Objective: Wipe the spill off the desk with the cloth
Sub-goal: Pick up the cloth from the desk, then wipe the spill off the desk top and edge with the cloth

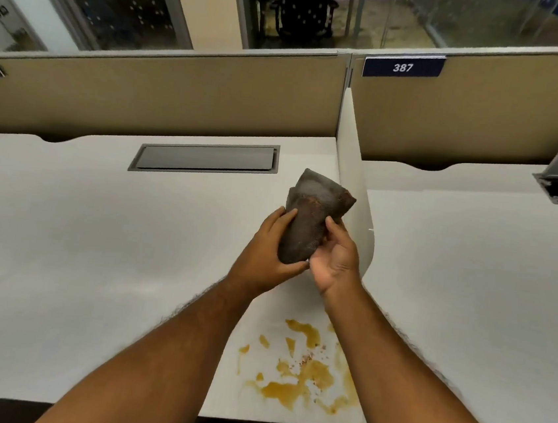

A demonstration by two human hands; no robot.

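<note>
- Left of the left hand, the white desk lies bare and wide.
- Just right of the right hand, the white divider panel walls off that side.
- Beyond the hands, a closed cable hatch, then the tan partition.
- Below the wrists, the spill lies uncovered.

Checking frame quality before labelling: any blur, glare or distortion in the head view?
Head view: wide-angle bowing, the partition top edge curves; lighting soft and even, no glare on the desk; spill sharp; cloth and both hands, left hand, right hand, in focus; forearm edges show fringing.
</note>
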